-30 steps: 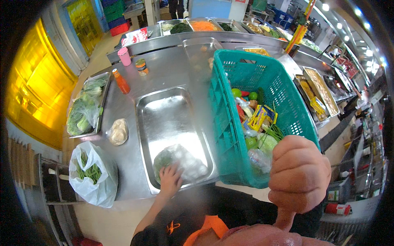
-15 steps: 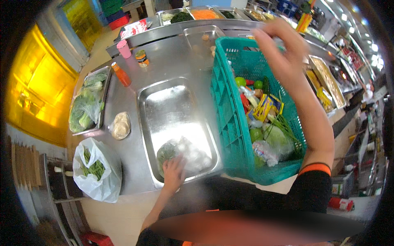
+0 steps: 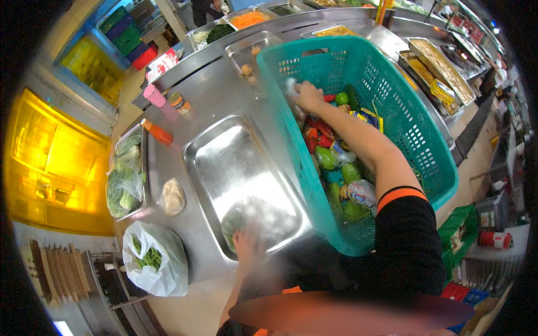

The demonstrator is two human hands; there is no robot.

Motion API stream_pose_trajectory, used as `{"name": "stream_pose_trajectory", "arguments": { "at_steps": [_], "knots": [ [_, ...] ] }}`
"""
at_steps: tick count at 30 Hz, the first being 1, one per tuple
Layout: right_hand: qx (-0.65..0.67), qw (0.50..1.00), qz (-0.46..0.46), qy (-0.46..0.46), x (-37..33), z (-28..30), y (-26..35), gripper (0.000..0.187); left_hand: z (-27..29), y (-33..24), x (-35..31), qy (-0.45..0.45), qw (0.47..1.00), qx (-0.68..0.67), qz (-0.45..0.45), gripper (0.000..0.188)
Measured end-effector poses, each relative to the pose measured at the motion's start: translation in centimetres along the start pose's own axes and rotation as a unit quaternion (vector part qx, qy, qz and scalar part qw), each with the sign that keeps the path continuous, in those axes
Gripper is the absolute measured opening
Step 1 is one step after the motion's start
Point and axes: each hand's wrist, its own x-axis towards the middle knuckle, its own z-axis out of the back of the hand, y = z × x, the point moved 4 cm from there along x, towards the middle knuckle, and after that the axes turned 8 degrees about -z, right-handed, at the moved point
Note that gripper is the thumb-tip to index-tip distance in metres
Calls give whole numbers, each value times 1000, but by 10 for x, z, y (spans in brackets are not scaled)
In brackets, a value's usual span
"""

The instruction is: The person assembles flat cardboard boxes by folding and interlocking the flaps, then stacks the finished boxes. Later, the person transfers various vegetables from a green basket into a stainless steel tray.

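On the steel counter (image 3: pixel 210 92), your left hand (image 3: pixel 248 241) rests on bagged greens (image 3: pixel 233 220) in the tray (image 3: pixel 238 159); your right hand (image 3: pixel 308 96) curls at pale plastic (image 3: pixel 290 85) inside the crate (image 3: pixel 305 173) (I cannot tell either grip). A hasty tug could tear that plastic.

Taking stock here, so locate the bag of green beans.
The white bag sits at lower left in the head view, left of the steel pan, below the beige packet.
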Motion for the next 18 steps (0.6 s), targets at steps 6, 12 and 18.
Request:
{"name": "stream_pose_trajectory", "arguments": {
  "at_steps": [6,12,18],
  "knots": [
    [342,928,12,147,41,67,-24,24,0,1,0,11,1000,1,-13,51],
    [659,690,-45,294,31,180,15,29,1,1,-1,-26,999,-24,-25,52],
    [587,707,92,383,-8,203,107,27,2,1,-2,-39,999,-11,-27,45]
  ]
}}
